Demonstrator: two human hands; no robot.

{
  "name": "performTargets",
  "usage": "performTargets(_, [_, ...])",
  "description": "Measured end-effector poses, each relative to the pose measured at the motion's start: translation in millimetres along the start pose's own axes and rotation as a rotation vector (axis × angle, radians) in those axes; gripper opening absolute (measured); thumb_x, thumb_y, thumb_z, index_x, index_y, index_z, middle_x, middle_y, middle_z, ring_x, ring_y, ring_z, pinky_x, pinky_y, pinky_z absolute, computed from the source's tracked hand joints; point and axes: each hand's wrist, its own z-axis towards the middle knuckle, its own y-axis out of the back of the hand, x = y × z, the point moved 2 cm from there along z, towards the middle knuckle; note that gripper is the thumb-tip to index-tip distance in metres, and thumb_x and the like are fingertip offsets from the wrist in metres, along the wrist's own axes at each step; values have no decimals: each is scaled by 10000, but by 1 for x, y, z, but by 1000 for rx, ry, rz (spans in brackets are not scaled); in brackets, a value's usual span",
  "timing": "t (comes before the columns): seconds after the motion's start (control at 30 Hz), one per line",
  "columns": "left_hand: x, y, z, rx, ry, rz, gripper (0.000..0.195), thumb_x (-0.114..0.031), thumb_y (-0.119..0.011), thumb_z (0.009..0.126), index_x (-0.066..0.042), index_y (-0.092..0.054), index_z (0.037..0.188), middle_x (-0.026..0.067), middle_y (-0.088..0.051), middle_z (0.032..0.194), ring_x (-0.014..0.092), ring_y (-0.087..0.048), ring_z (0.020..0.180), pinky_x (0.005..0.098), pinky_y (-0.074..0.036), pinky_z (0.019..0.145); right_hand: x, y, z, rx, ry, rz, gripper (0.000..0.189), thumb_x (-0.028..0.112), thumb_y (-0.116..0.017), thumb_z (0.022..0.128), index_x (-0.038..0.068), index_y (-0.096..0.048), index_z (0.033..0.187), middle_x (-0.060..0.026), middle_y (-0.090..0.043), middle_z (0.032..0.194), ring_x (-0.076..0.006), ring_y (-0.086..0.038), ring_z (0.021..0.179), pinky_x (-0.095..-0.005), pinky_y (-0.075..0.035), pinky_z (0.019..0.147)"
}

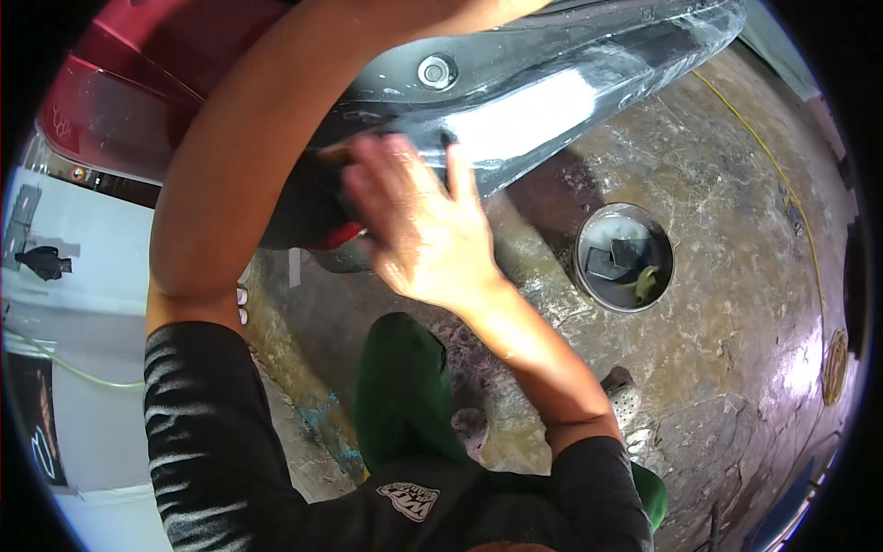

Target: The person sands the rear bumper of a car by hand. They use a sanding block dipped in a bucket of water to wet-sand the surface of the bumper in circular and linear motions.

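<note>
Before me is a dark, wet car bumper point(524, 117) with a round sensor point(437, 72) set in its upper face. My right hand point(421, 221) lies at the bumper's edge, blurred, with its fingers spread somewhat; whether anything is under the palm cannot be seen. My left arm arches over the bumper from the left, and its hand is out of view past the top edge. At the upper left is a red tail light point(117, 124) beside red bodywork.
A round metal bucket point(583, 276) of water, with dark pads and a yellowish cloth point(646, 283) in it, stands on the stained concrete floor point(717, 276). A yellow hose point(779, 169) runs along the right. My shoes point(470, 429) are below. A black object point(45, 262) hangs at the left.
</note>
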Motion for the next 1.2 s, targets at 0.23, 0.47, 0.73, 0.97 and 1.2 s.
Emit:
performTargets(0.23, [-22, 22, 12, -13, 235, -65, 349, -309, -523, 1052, -5, -665, 1152, 234, -701, 1072, 395, -675, 1017, 458, -521, 900, -11, 45, 6, 23, -137, 227, 682, 247, -635, 907, -28, -461, 1505, -232, -416, 1598, -411, -379, 1498, -652, -169, 1236])
performTargets(0.47, [-12, 30, 21, 3, 379, -134, 331, -275, -502, 1053, 17, -656, 1075, 270, -692, 1010, 418, -686, 962, 488, -537, 840, -45, 73, 8, 223, -103, 14, 589, 205, -621, 876, -18, -563, 1418, -203, -551, 1501, -336, -470, 1460, -584, -188, 1263])
performTargets(0.73, [-11, 41, 11, -81, 288, -113, 340, -276, -505, 1048, 24, -664, 1064, 277, -690, 989, 449, -678, 972, 525, -522, 864, 5, 55, 49, 184, -79, 411, 560, 220, -601, 940, -9, -545, 1447, -200, -494, 1555, -346, -433, 1483, -563, -200, 1266])
performTargets(0.97, [-11, 41, 5, -179, 289, -133, 332, -274, -500, 1051, 12, -654, 1121, 277, -686, 1027, 445, -673, 1000, 523, -520, 860, -44, 116, 12, 333, -244, -292, 514, 169, -606, 916, 8, -582, 1403, -167, -602, 1458, -310, -543, 1395, -565, -183, 1268])
performTargets(1.2, [-7, 36, 15, -21, 398, -204, 294, -260, -524, 1040, 6, -644, 1078, 268, -687, 1003, 439, -680, 974, 529, -522, 839, -134, 148, -139, 105, -1191, -66, 379, 192, -516, 964, -23, -694, 1221, -268, -646, 1285, -441, -612, 1216, -479, -464, 1064])
